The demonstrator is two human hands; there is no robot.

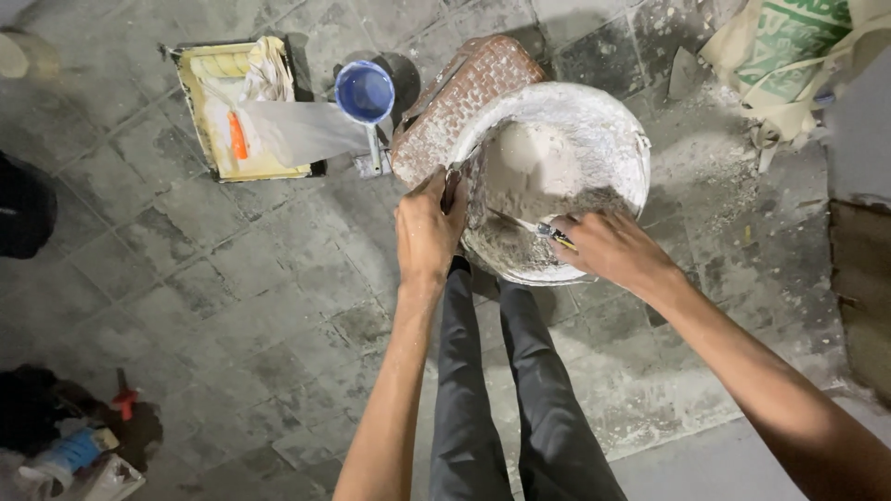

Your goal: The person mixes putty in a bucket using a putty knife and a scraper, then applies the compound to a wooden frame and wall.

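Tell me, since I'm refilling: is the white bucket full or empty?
Partly full: the white bucket holds a mound of pale plaster, well below its rim.

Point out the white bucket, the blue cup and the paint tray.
white bucket [608, 111]: head view, on the upper right inside wall.
blue cup [364, 91]: head view, on the inside bottom.
paint tray [200, 93]: head view, on the yellow left edge.

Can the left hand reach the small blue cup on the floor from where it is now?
Probably yes. The left hand is on the near rim of the white bucket, and the blue cup stands just beyond it. Only open floor and the edge of a woven basket lie between.
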